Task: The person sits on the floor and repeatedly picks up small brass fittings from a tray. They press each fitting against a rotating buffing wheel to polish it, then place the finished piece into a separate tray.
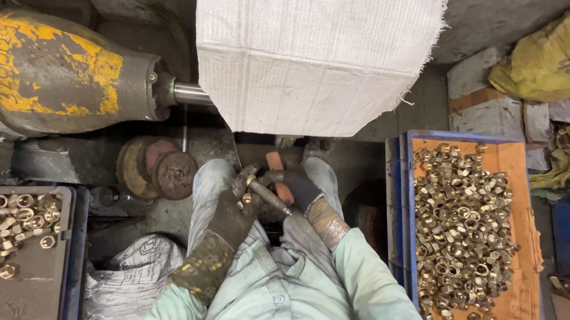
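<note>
Between the knees, gloved fingers of both hands (261, 204) grip a greasy metal rod (271, 197).

My gloved left hand (232, 212) hides whatever small piece it pinches. The white cloth (318, 52) covers the machine's wheel. The grey tray (22, 288) and blue crate (405, 238) are cut off by the picture's edges.
</note>
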